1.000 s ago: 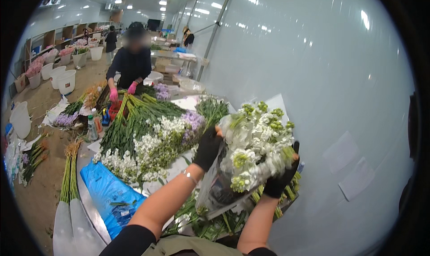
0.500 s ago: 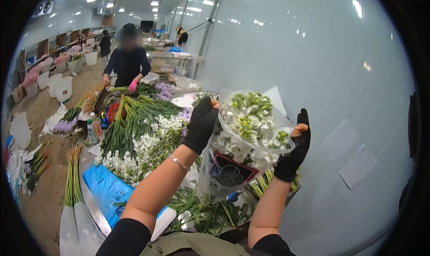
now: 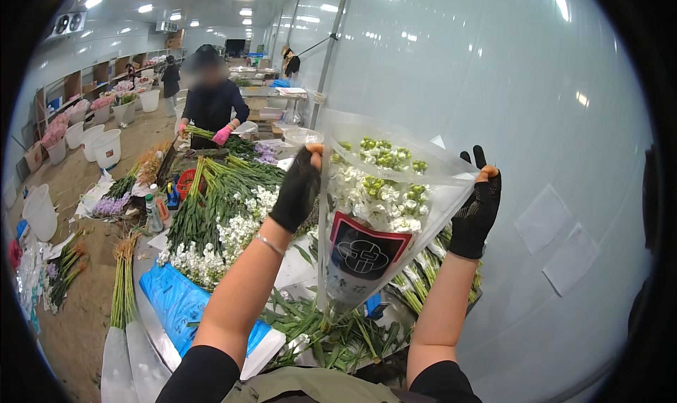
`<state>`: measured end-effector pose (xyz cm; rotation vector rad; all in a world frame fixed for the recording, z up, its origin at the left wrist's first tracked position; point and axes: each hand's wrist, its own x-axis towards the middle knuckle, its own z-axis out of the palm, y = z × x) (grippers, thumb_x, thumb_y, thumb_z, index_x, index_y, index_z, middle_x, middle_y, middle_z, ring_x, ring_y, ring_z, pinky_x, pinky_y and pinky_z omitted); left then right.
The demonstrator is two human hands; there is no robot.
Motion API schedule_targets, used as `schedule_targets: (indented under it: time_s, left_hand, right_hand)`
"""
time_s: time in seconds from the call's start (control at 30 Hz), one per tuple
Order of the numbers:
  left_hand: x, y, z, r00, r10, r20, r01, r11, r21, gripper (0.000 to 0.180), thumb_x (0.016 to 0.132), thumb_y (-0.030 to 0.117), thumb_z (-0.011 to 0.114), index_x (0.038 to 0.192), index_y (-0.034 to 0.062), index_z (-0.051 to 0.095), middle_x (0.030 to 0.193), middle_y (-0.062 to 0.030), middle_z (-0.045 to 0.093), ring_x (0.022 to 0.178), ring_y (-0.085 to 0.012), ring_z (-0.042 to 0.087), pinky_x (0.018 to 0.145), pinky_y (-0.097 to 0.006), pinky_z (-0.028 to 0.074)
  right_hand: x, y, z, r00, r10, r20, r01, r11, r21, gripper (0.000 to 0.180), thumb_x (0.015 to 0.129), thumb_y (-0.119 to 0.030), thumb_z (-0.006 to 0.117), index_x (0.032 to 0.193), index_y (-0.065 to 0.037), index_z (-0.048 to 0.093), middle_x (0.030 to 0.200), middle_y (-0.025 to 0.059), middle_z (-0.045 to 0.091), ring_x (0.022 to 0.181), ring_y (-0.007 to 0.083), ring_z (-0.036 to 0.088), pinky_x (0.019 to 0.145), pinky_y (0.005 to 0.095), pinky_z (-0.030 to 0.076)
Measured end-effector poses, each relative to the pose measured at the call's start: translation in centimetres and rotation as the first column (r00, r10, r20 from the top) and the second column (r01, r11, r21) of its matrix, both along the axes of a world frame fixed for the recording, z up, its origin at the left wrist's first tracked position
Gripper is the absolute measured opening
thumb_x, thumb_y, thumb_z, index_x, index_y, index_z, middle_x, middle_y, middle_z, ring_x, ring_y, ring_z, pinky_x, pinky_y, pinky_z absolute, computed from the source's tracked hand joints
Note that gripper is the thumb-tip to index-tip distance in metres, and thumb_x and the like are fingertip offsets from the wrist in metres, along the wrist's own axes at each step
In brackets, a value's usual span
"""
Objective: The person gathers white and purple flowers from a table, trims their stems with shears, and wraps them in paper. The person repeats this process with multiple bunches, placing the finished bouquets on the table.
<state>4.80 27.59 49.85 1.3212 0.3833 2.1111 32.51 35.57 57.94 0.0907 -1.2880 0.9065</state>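
I hold a bunch of white and green flowers (image 3: 377, 188) upright inside a clear plastic sleeve (image 3: 367, 255) with a dark and red printed emblem. My left hand (image 3: 300, 188), in a black fingerless glove, grips the sleeve's upper left rim. At the sleeve's upper right corner, my right hand (image 3: 477, 205), gloved the same way, pinches the rim with two fingers raised. The stems hang down over the worktable (image 3: 159, 332).
Long-stemmed white flowers (image 3: 218, 227) lie in a heap on the table beside blue plastic (image 3: 176, 301) and cut leaves (image 3: 331, 332). A person in pink gloves (image 3: 211, 103) works at the far end. White buckets (image 3: 106, 145) stand on the floor at left. A pale wall (image 3: 536, 121) runs along the right.
I have lifted the sleeved bunch higher and turned it upright, and both hands have spread apart along the sleeve's top rim.
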Motion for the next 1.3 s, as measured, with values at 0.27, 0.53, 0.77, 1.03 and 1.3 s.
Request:
schedule_targets:
  time_s: [0.27,0.53,0.77,1.03,1.3]
  left_hand:
    - [1.2,-1.4,-24.3,0.668,-0.458,-0.587,-0.065,0.749,-0.659,0.084,0.073,0.046,0.075,0.131,-0.0032,0.041,0.128,-0.0156,0.051,0.117,-0.0212,0.047,0.102,-0.034,0.035]
    - [5.9,-3.5,-29.1,0.586,-0.319,-0.745,-0.300,0.769,-0.565,0.045,0.093,0.043,0.050,0.111,0.0024,0.058,0.102,-0.0176,0.063,0.098,-0.0252,0.058,0.087,-0.037,0.043]
    - [5.1,-1.3,-32.6,0.545,-0.244,-0.802,-0.467,0.706,-0.533,0.052,0.095,0.049,0.042,0.097,0.0000,0.062,0.085,-0.0254,0.062,0.081,-0.0394,0.061,0.074,-0.042,0.047]
    - [5.6,-1.4,-31.6,0.567,-0.205,-0.798,-0.389,0.788,-0.478,0.039,0.094,0.037,0.049,0.109,0.0021,0.059,0.097,-0.0221,0.063,0.090,-0.0348,0.060,0.080,-0.038,0.046]
    - [6.7,-1.3,-31.1,0.743,-0.509,-0.436,0.063,0.701,-0.711,0.053,0.083,0.031,0.067,0.125,0.0035,0.050,0.113,-0.0111,0.060,0.105,-0.0210,0.055,0.092,-0.034,0.043]
  right_hand:
    - [-1.4,-0.9,-5.9,0.990,-0.096,-0.099,0.106,0.989,0.102,0.078,0.089,-0.049,0.054,0.146,-0.014,0.015,0.145,0.0204,0.029,0.132,0.0321,0.034,0.108,0.0449,0.029]
    - [-1.6,-5.8,-31.8,0.765,-0.299,0.571,0.519,0.811,-0.271,0.047,0.090,-0.001,0.042,0.136,0.000,0.035,0.137,0.0114,0.040,0.125,0.0202,0.037,0.102,0.0311,0.029]
    - [-1.1,-1.9,-40.3,0.475,-0.480,0.738,0.743,0.668,-0.044,0.030,0.092,-0.009,0.045,0.117,0.004,0.057,0.111,0.0148,0.063,0.103,0.0237,0.057,0.088,0.0342,0.042]
    - [-0.5,-1.7,-38.9,0.576,-0.320,0.753,0.700,0.668,-0.252,0.032,0.094,-0.012,0.044,0.120,0.004,0.053,0.104,0.0137,0.063,0.094,0.0225,0.058,0.080,0.0330,0.042]
    - [-1.8,-3.0,-36.5,0.607,-0.437,0.664,0.679,0.719,-0.148,0.025,0.093,-0.013,0.043,0.104,0.003,0.059,0.088,0.0167,0.065,0.081,0.0295,0.063,0.068,0.0366,0.047]
